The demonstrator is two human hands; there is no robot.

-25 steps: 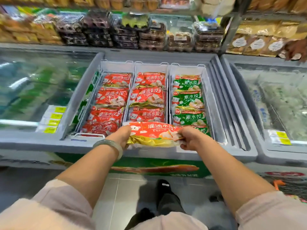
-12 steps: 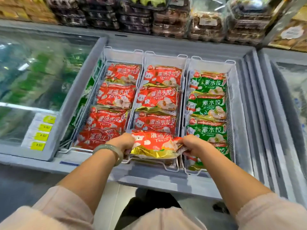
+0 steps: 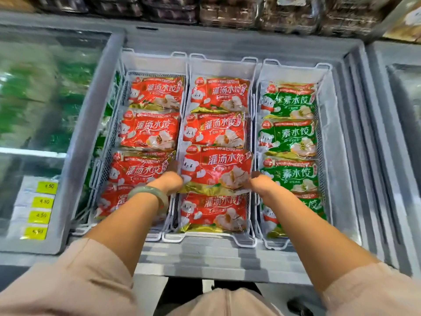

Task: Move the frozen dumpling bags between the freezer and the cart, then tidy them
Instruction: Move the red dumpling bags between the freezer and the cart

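Red dumpling bag [image 3: 216, 171]: held face up over the middle basket [image 3: 224, 65] of the open freezer [image 3: 239, 43], in the third slot counting from the far end. Long axis runs left-right, same as the other red bags in that column.

- left hand [image 3: 168, 182] grips the bag's left short end and right hand [image 3: 262, 183] grips the right one. Fingers curl in at the edges, but most of them are hidden behind the backs of the hands and the bag.
- Hands sit level with each other at the bag's near corners. Neither is nearer, so it's a symmetric two-hand hold.
- Bag's far edge overlaps the second red bag [image 3: 214, 131] and its near edge overlaps the nearest red bag [image 3: 214, 212]. Can't tell if it rests on what's below or hangs just above.
- Target slot looks to be directly under the bag, with no left/right offset to correct.
- Right end reaches the wire wall between the middle basket and the green bags [image 3: 289, 135]. Left end sits just beside the left basket's red bags [image 3: 145, 131].

Judgement: next move is straight down, then let go. The tight spot is width: the bag spans nearly the whole basket, so the corners may catch on the wire walls, the right one more likely. Keep the axis square to the basket. Cart not in view.
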